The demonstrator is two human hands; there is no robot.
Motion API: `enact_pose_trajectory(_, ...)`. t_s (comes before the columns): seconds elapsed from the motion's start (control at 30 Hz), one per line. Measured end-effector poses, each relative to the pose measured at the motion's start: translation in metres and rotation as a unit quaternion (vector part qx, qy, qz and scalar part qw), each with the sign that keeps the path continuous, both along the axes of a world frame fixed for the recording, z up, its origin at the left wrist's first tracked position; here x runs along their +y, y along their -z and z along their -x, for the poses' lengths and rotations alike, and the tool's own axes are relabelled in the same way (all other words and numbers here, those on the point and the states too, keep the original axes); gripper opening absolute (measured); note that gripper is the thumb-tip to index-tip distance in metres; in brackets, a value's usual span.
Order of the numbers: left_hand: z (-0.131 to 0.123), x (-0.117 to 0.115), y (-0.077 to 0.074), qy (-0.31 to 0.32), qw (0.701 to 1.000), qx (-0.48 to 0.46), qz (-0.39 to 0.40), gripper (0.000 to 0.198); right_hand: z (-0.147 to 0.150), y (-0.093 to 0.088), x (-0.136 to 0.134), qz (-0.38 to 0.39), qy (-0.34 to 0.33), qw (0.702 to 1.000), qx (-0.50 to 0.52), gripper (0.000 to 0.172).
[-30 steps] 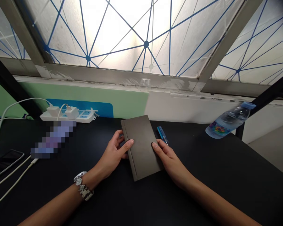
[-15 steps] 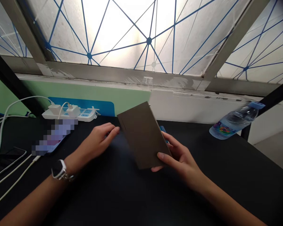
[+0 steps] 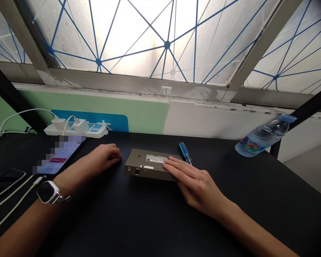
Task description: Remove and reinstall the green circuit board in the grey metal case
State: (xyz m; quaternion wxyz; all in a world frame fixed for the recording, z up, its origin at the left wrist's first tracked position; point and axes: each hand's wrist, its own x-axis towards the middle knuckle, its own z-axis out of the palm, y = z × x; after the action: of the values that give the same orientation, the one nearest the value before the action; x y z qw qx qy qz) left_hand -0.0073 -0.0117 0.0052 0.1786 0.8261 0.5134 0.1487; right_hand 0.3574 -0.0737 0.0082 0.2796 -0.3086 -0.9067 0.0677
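Observation:
A flat brown metal network switch (image 3: 144,162) lies at the middle of the black desk, its labelled face up. A small round power socket shows on its near side. My right hand (image 3: 189,176) grips its right end, fingers laid over the top and thumb at the near edge. My left hand (image 3: 108,156) rests on the desk just left of the box, not touching it. Its fingers are curled in, with nothing visible in them. Behind the box, close to my right fingers, lies a screwdriver (image 3: 185,151) with a blue handle; its tip is partly hidden.
At the left a phone (image 3: 59,159) lies by white cables, below a white power strip (image 3: 96,131) with plugs in it. A second dark device (image 3: 9,182) is at the far left. A water bottle (image 3: 264,137) leans at the back right. A clear cup (image 3: 166,91) sits on the sill.
My right hand has lowered the switch from a raised, tilted position to flat, label side up. The screwdriver behind is now more visible. My left hand has shifted left and curled its fingers more.

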Motion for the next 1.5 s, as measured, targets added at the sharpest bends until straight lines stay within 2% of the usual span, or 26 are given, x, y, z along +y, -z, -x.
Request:
enact_pose_trajectory(0.13,-0.003,-0.002,-0.001,-0.012,1.0,-0.012,-0.015,0.02,0.002,0.007,0.001,-0.022,0.009,0.999,-0.042,0.075)
enact_pose_trajectory(0.27,-0.015,-0.009,-0.008,-0.02,0.997,-0.06,-0.046,0.017,0.004,0.012,0.003,-0.062,0.021,0.995,-0.073,0.063)
enact_pose_trajectory(0.47,-0.049,-0.025,-0.019,0.032,0.981,-0.158,-0.113,0.014,0.009,0.011,0.006,-0.064,0.057,0.99,-0.116,0.053)
enact_pose_trajectory(0.57,-0.063,-0.035,-0.016,0.067,0.979,-0.176,-0.073,0.013,0.008,0.012,0.009,-0.064,0.051,0.986,-0.145,0.051)
enact_pose_trajectory(0.67,-0.07,-0.039,-0.01,0.092,0.984,-0.152,-0.03,0.014,0.007,0.015,0.012,-0.067,0.046,0.984,-0.157,0.052)
enact_pose_trajectory(0.9,-0.07,-0.039,-0.003,0.075,0.988,-0.132,0.004,0.015,0.009,0.017,0.01,-0.055,0.052,0.987,-0.141,0.05)
enact_pose_trajectory(0.97,-0.07,-0.038,-0.003,0.076,0.988,-0.133,0.001,0.015,0.012,0.018,0.008,-0.05,0.077,0.989,-0.115,0.045)
enact_pose_trajectory(1.13,-0.072,-0.034,0.001,0.072,0.988,-0.133,-0.008,0.014,0.025,0.019,0.01,-0.036,0.153,0.985,-0.067,0.016)
enact_pose_trajectory(1.27,-0.075,-0.035,0.002,0.076,0.982,-0.16,-0.064,0.012,0.029,0.013,0.013,-0.032,0.151,0.986,-0.056,0.02)
enact_pose_trajectory(1.33,-0.079,-0.038,0.0,0.068,0.977,-0.183,-0.09,0.012,0.024,0.003,0.014,-0.029,0.185,0.982,-0.04,0.02)
enact_pose_trajectory(1.4,-0.083,-0.043,-0.003,0.057,0.97,-0.212,-0.1,0.012,0.013,-0.008,0.015,-0.001,0.259,0.965,-0.041,0.011)
enact_pose_trajectory(1.5,-0.089,-0.048,-0.006,0.045,0.963,-0.251,-0.088,0.011,-0.013,-0.022,0.019,0.149,0.379,0.901,-0.15,0.026)
